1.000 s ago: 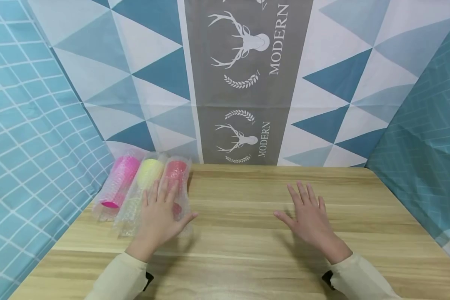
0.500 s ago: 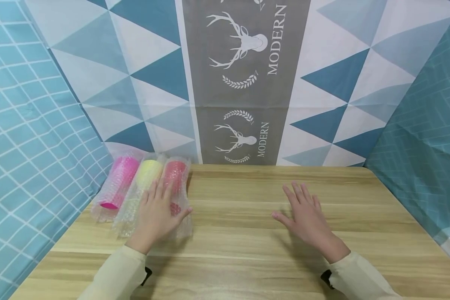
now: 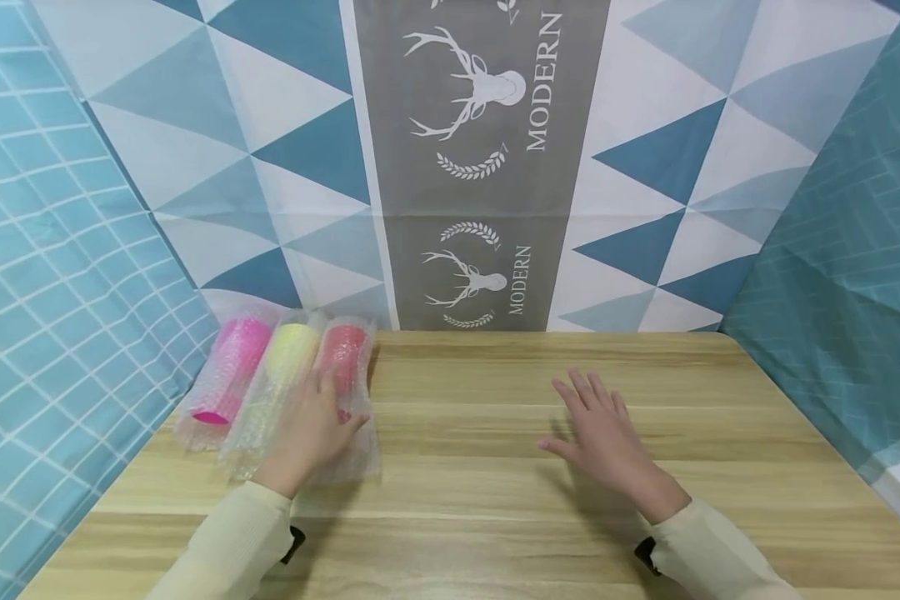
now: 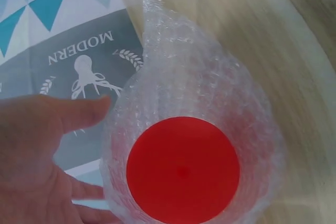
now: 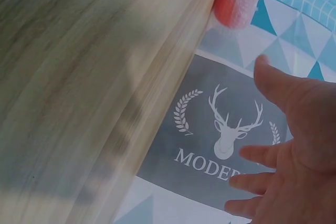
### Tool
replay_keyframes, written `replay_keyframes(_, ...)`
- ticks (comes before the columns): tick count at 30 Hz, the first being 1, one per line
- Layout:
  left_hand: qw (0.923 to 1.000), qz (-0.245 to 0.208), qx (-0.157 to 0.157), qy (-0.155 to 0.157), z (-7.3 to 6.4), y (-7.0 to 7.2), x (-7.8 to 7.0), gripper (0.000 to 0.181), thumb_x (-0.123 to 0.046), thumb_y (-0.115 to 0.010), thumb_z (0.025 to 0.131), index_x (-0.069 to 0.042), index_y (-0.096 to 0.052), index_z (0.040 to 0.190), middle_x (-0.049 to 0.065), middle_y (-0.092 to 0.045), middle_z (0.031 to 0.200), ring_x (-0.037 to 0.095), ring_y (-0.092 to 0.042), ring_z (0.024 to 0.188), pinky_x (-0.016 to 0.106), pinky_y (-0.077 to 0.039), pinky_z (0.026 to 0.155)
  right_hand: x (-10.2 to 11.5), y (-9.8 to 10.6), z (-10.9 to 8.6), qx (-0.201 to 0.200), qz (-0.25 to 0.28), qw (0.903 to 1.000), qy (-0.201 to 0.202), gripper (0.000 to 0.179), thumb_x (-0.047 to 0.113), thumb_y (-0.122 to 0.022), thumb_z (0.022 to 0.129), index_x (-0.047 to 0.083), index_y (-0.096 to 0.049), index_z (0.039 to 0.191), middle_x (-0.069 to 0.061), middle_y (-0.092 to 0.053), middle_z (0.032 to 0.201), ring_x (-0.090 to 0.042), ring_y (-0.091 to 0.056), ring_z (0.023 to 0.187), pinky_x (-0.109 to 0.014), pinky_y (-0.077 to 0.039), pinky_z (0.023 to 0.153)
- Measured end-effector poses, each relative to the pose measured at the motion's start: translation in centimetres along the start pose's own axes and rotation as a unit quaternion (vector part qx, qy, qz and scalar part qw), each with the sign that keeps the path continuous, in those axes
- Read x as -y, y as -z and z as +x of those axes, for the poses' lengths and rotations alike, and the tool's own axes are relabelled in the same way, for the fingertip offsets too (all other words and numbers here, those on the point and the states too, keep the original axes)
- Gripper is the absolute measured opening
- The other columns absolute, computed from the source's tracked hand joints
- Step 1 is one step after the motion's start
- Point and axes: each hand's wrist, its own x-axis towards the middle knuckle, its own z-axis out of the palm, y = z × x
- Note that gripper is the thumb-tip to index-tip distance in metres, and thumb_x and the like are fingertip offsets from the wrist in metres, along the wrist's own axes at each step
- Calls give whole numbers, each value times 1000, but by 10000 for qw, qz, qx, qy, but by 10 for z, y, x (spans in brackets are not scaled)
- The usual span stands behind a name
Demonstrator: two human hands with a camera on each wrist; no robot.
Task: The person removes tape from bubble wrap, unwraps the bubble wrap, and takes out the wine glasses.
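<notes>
Your left hand [image 3: 311, 432] lies over the near part of the red cylinder in clear bubble wrap [image 3: 347, 343], thumb out to one side. The left wrist view shows the thumb and fingers extended and apart, ungripped, with the thumb tip at the edge of the wrap; you cannot tell whether it presses there. The red cylinder's flat round end faces that camera.

The red cylinder lies at the back left of the wood-grain table [image 3: 487, 467]. Just beside it is the pale yellow cylinder in bubble wrap [image 3: 292, 350], and leftmost of the row is the bright pink cylinder in bubble wrap [image 3: 237, 358].

Your right hand [image 3: 603, 442] is released, its fingers spread above the right part of the table, well apart from the cylinders. Behind the table hangs the blue, white and grey triangle-patterned cloth [image 3: 300, 117].
</notes>
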Motion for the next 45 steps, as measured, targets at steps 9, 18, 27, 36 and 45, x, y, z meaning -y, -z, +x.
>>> replay_keyframes(9, 9956, -116, 551, 744, 5, 1, 0, 82, -35, -63, 88, 21, -27, 136, 43, -46, 119, 54, -49, 112, 61, -45, 95, 2, 0, 1, -130, 6, 9995, 274, 82, 38, -77, 78, 2, -41, 143, -25, -35, 151, -48, -31, 139, -67, -30, 109)
replay_keyframes(18, 9922, -61, 817, 944, 10, -1, 3, 80, -36, -59, 90, 22, -26, 135, 43, -45, 118, 55, -48, 112, 62, -45, 95, 1, 4, 2, -126, 149, 9988, 453, 75, 34, -76, 79, -3, -46, 137, -28, -44, 144, -48, -40, 133, -61, -37, 108)
replay_keyframes(27, 9898, -164, 884, 1106, 11, -3, 4, 76, -32, -57, 91, 21, -26, 135, 42, -43, 123, 54, -47, 115, 62, -44, 97, 5, 9, 5, 114, 61, 9994, 326, 66, 37, -73, 82, -3, -52, 131, -28, -49, 139, -44, -48, 128, -56, -45, 104)
replay_keyframes(36, 9901, -337, 890, 1035, 10, -6, 1, 74, -27, -56, 89, 23, -26, 133, 41, -45, 120, 50, -52, 110, 59, -48, 94, 8, 10, 5, 127, 11, 9993, 347, 62, 37, -73, 83, -2, -55, 127, -27, -51, 137, -43, -50, 126, -55, -47, 102)
replay_keyframes(45, 9930, -279, 801, 826, 6, -8, -6, 69, -27, -60, 86, 22, -32, 127, 40, -50, 115, 49, -56, 105, 56, -50, 90, 9, 12, 6, 155, -17, 9994, 305, 63, 38, -72, 83, -2, -55, 128, -27, -49, 139, -44, -48, 128, -55, -46, 102)
